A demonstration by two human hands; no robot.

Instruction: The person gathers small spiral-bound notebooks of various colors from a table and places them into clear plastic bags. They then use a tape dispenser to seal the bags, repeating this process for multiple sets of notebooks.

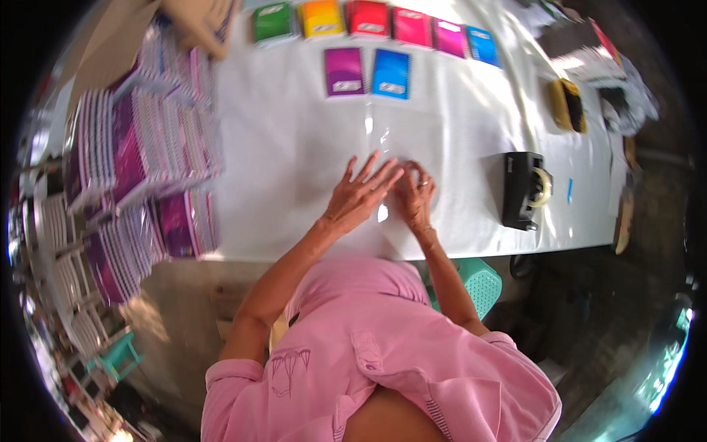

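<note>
Over the near middle of the white-covered table, my left hand is held with its fingers stretched out and apart, holding nothing I can see. Close at its right, my right hand has its fingers curled in with the tips together. Whatever may be between those fingertips is hidden or too small to name. Bright glints lie on the table cover around both hands. Beyond them, a purple spiral notebook and a blue spiral notebook lie side by side, apart from the hands.
Several coloured notebooks form a row at the far edge. Tall stacks of wrapped notebooks and a cardboard box stand left. A black tape dispenser and a yellow-black object are right. A green stool sits below the table edge.
</note>
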